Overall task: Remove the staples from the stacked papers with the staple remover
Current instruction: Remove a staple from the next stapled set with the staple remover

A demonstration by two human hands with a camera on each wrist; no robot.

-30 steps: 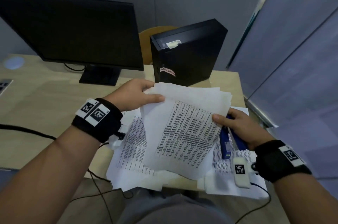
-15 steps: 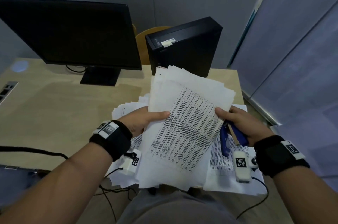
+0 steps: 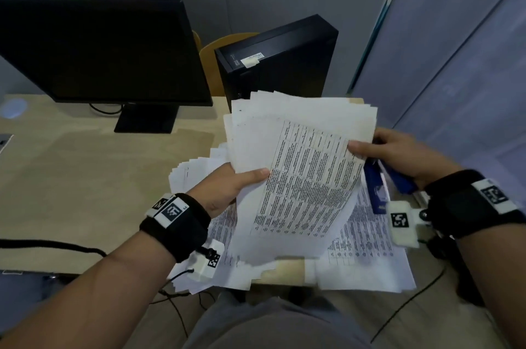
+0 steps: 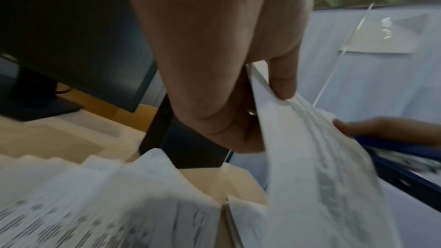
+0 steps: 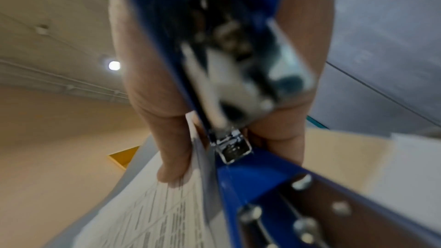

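Note:
A thick bundle of printed papers [image 3: 299,166] is held up off the desk, tilted, between both hands. My left hand [image 3: 236,186] grips its left edge, thumb on top [image 4: 281,82]. My right hand [image 3: 395,155] pinches the bundle's right edge with its thumb [image 5: 174,161] and also holds a blue staple remover [image 3: 378,186], which hangs open under the palm [image 5: 238,74]. No staple can be made out in the bundle. More printed sheets [image 3: 364,240] lie spread on the desk underneath.
A black monitor [image 3: 96,49] stands at the back left of the wooden desk [image 3: 71,177]. A black computer case [image 3: 279,63] stands right behind the papers. A black cable [image 3: 51,244] runs along the desk's near left edge. Grey partition panels close the right side.
The bundle has been lifted off the desk and tipped more upright. My left hand slid from its top edge down to its left side. The right hand stayed on the right edge.

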